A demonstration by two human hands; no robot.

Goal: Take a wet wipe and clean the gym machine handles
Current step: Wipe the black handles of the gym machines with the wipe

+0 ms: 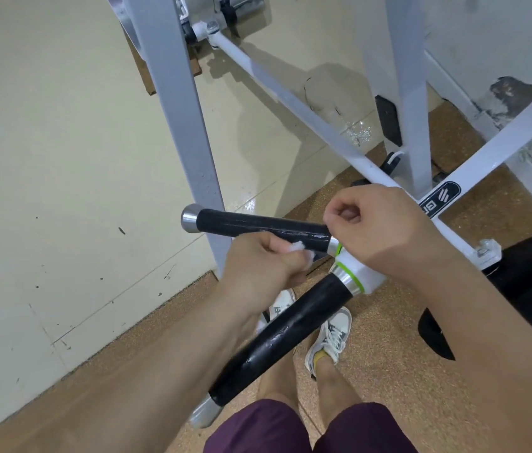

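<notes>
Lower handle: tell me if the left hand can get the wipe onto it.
Probably yes: the left hand, gripping the wipe, is right beside the lower handle, and nothing covers its black grip.

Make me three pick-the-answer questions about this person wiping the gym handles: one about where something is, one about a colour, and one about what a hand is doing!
1. Where is the wet wipe?
A) on the floor
B) in the left hand, by the farther black handle
C) on a shoe

2. What colour are the rings on the white hub joining the two handles?
A) red
B) blue
C) green

3. What is the left hand doing?
A) lying flat and open
B) gripping the wipe with curled fingers
C) pointing at the wall

Answers:
1 B, a white wad shows in the left fist beside that handle.
2 C, bright green bands circle the hub.
3 B, its fingers curl round the wipe.
</notes>
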